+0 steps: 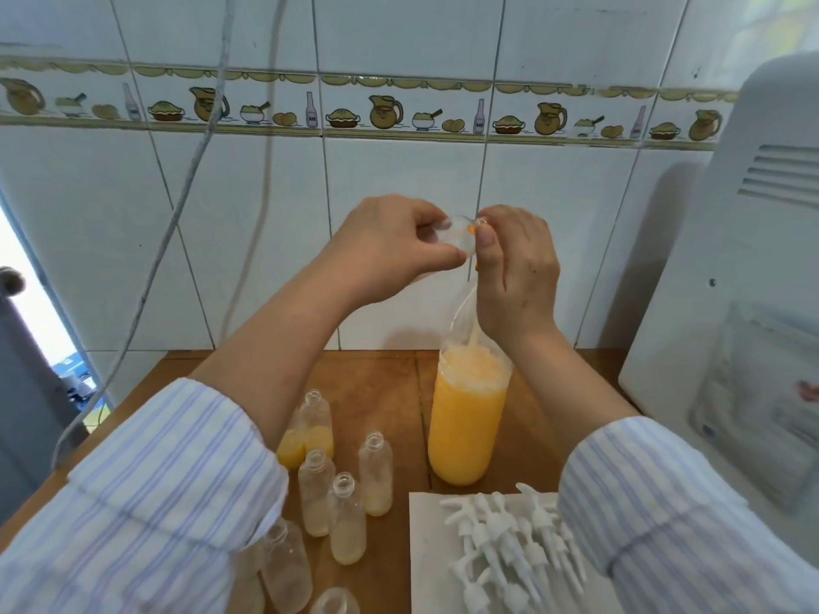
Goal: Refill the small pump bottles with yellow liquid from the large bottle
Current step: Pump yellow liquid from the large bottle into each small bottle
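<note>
The large bottle point(466, 429) stands upright on the wooden table point(390, 392), filled with yellow liquid with foam on top. Its clear neck tapers up into my right hand point(516, 277), which grips it near the mouth. My left hand point(390, 245) pinches a small clear plastic piece point(456, 234) right at the mouth; I cannot tell what it is. Several small pump bottles point(376, 474) stand open and uncapped at lower left. One of them point(315, 425) holds yellow liquid in its bottom; the others look nearly clear.
Several white pump heads point(509, 538) lie on a white paper sheet point(425, 547) at the front right. A white appliance point(731, 303) stands close on the right. Two cables point(186, 179) hang in front of the tiled wall at the left.
</note>
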